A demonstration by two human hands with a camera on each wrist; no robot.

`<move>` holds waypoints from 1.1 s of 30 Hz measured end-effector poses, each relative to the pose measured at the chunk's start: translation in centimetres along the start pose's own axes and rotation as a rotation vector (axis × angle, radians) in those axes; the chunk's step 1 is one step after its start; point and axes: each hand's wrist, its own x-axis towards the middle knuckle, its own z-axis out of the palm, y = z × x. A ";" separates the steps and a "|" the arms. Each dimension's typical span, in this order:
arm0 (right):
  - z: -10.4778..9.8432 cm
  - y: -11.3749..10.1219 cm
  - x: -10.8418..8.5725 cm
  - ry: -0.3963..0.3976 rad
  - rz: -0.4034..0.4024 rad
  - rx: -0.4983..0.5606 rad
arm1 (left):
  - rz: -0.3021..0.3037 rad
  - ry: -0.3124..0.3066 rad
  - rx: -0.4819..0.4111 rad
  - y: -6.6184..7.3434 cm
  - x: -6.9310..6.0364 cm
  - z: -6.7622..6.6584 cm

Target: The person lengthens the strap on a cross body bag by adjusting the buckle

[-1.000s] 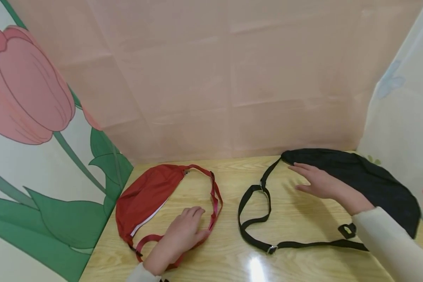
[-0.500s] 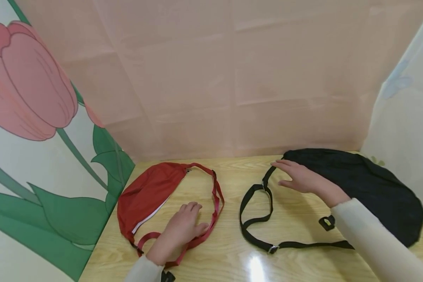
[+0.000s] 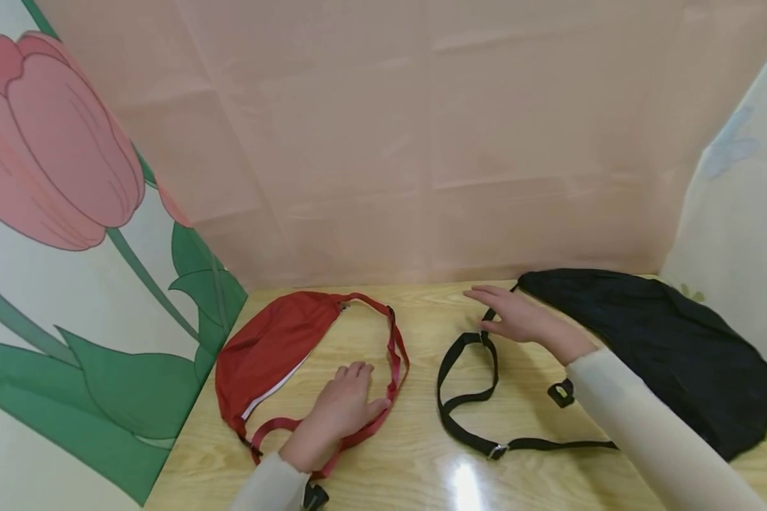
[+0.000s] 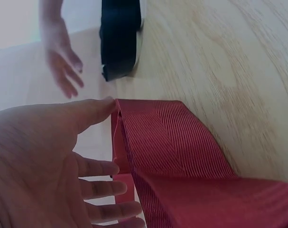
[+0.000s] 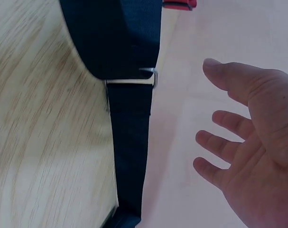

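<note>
A red waist bag (image 3: 275, 348) lies on the left of the table, its strap (image 3: 398, 355) looped to the right. My left hand (image 3: 339, 404) hovers over that loop with fingers extended. In the left wrist view its thumb tip is right by the red strap's edge (image 4: 167, 137); I cannot tell whether they touch. To the right lies a larger black waist bag (image 3: 665, 348) with a black strap (image 3: 446, 376). My right hand (image 3: 518, 316) is above the strap's upper part, fingers loosely spread and holding nothing. The right wrist view shows it apart from the strap's metal ring (image 5: 155, 78).
The wooden table (image 3: 415, 468) meets a pinkish cloth backdrop (image 3: 358, 142) at its far edge. A tulip-patterned panel (image 3: 70, 177) stands at the left, a pale panel (image 3: 741, 234) at the right. A black buckle (image 3: 561, 392) sits beside the right sleeve.
My right hand has moved left, from beside the black bag to over its strap. The left hand has shifted only slightly. The head view has drifted a little.
</note>
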 end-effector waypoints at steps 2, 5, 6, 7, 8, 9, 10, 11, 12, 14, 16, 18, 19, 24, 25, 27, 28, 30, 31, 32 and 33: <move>0.1 -0.1 0.4 -0.004 -0.008 0.004 | -0.014 -0.007 0.003 0.3 0.2 0.1; 0.4 -0.3 1.1 -0.007 -0.008 0.014 | -0.021 -0.012 -0.011 0.9 0.5 0.2; 0.5 -0.4 1.3 -0.007 -0.009 0.018 | -0.021 -0.014 -0.016 1.0 0.6 0.2; 0.6 -0.5 1.6 -0.009 -0.009 0.022 | -0.020 -0.017 -0.017 1.2 0.7 0.3; 0.7 -0.6 1.8 -0.012 -0.006 0.029 | -0.020 -0.020 -0.017 1.4 0.8 0.4; 0.8 -0.7 2.0 -0.017 -0.005 0.035 | -0.019 -0.022 -0.016 1.5 1.0 0.5; 1.0 -0.8 2.3 -0.021 -0.004 0.042 | -0.021 -0.027 -0.015 1.7 1.1 0.6; 1.2 -0.8 2.5 -0.027 -0.004 0.046 | -0.022 -0.028 -0.012 1.8 1.2 0.7; 1.3 -0.8 2.7 -0.031 -0.003 0.051 | -0.024 -0.032 -0.010 1.9 1.3 0.8; 1.7 -0.9 3.1 -0.046 0.001 0.066 | -0.031 -0.037 -0.012 2.2 1.5 0.9; 2.0 -1.0 3.6 -0.059 -0.002 0.074 | -0.035 -0.040 -0.013 2.4 1.7 1.1; 2.3 -1.1 4.1 -0.079 0.002 0.085 | -0.040 -0.039 -0.014 2.5 1.9 1.2; 2.5 -1.2 4.4 -0.089 0.005 0.089 | -0.042 -0.036 -0.014 2.6 1.9 1.3; 3.1 -1.6 5.6 -0.133 0.010 0.111 | -0.051 -0.022 -0.009 2.8 2.1 1.5; 3.3 -1.7 5.9 -0.142 0.012 0.114 | -0.055 -0.023 -0.007 2.8 2.2 1.6; 3.7 -1.8 6.5 -0.157 0.008 0.122 | -0.063 -0.028 0.003 2.8 2.4 1.7; 4.0 -1.8 6.8 -0.162 0.000 0.123 | -0.067 -0.030 0.012 2.8 2.5 1.8; 4.3 -1.9 7.3 -0.166 -0.017 0.123 | -0.070 -0.030 0.034 2.7 2.7 2.0; 4.5 -2.0 7.6 -0.169 -0.028 0.124 | -0.071 -0.027 0.037 2.7 2.8 2.1; 4.6 -2.0 7.8 -0.170 -0.042 0.126 | -0.070 -0.022 0.040 2.8 2.8 2.2; 4.7 -2.1 8.0 -0.171 -0.054 0.131 | -0.068 -0.016 0.043 2.9 2.9 2.2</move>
